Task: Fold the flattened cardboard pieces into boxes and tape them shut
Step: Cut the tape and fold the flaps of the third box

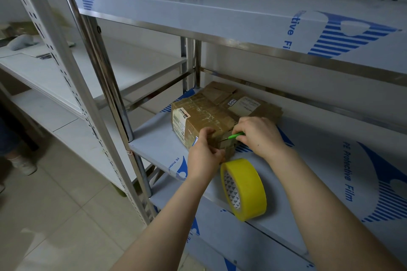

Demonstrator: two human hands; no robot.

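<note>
Cutting tape at the box's near corner, mid-shelf
My left hand grips that corner; my right hand curls round the green cutter. If the blade slips, I could nick my left fingers.

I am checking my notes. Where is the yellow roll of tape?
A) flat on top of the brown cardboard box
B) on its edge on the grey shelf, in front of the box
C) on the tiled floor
B: the yellow roll of tape stands on edge on the grey shelf, before the brown cardboard box.
</note>
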